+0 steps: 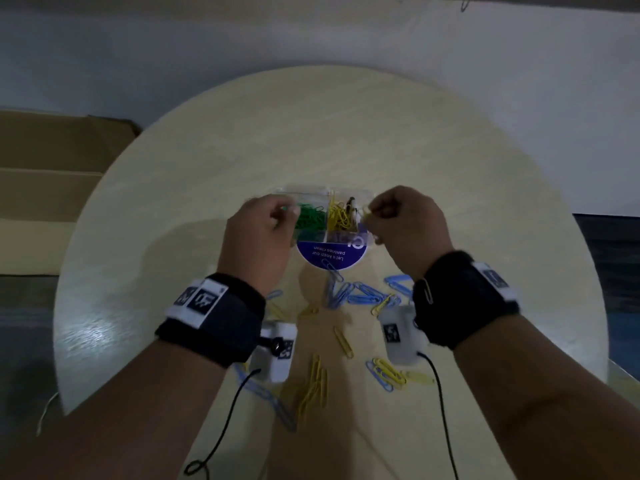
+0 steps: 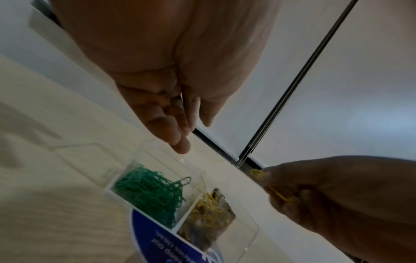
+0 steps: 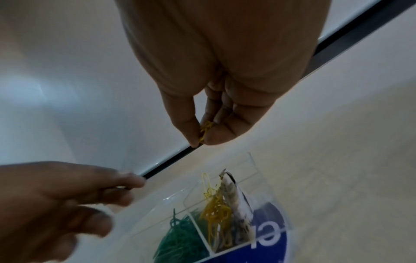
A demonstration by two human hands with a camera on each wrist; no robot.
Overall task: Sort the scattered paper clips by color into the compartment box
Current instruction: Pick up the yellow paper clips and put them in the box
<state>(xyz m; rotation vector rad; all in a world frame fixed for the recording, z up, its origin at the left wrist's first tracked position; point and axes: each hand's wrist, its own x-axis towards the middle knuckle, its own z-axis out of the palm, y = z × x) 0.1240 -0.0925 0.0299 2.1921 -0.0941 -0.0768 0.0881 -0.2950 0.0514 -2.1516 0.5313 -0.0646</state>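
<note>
The compartment box (image 1: pixel 360 199) already holds green and yellow piles; right hand (image 1: pixel 405 223) pinches yellow clips (image 3: pixel 206 129) above it, left hand (image 1: pixel 263 230) hangs loosely curled, seemingly empty; many blue and yellow clips (image 1: pixel 367 296) remain nearer the person than the box

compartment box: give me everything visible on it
The compartment box is clear, hard-looking plastic, open-topped, with thin clear dividers. It rests on the round table, partly over a blue round label with white print. One compartment holds a pile of green clips; the one beside it holds yellow clips and a dark-and-white object I cannot identify. Others look empty. The left hand and right hand hover at its sides; contact cannot be told.
</note>
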